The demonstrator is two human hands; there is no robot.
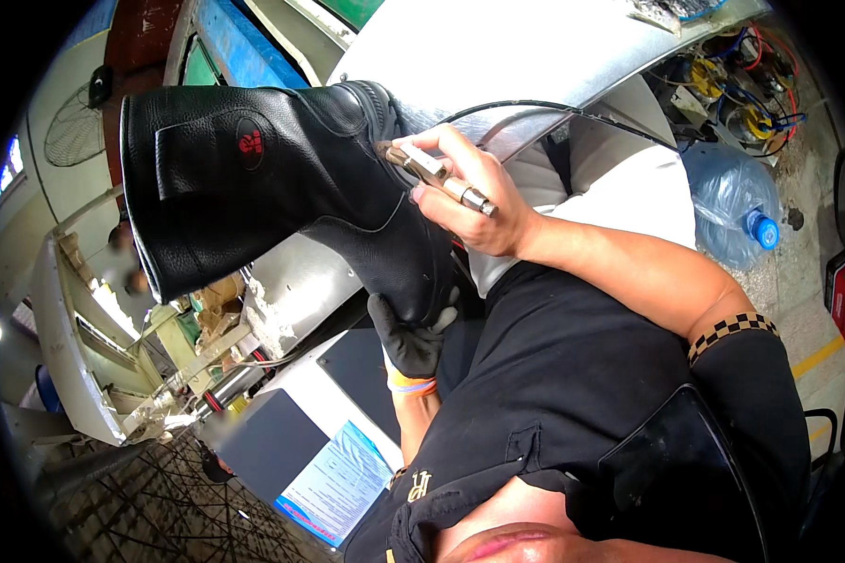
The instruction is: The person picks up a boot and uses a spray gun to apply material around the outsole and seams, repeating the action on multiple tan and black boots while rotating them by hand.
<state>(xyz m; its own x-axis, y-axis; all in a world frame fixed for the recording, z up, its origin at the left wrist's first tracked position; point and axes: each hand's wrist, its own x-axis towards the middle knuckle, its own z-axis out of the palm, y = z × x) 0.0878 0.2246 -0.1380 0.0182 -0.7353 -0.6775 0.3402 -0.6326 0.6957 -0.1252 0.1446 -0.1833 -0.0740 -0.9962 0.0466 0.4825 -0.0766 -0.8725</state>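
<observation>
Black boot held up off the worktop, brush at its upper edge.

The black boot [282,178] hangs in open air, shaft to the left, above the grey worktop [258,436]. The gloved left hand [408,342] has its grip closed under the sole. The right hand [474,202] has its grip narrow around a metal-handled brush [432,172], bristles touching the boot's collar edge.

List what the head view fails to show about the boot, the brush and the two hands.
- Head view: the sole of the black boot faces away, hidden by the boot itself.
- The brush tip is too small to show what is on it.
- The gloved left hand has its fingertips behind the boot.
- The right hand has its palm turned away from the camera.
- A person behind the boot is blurred.
</observation>
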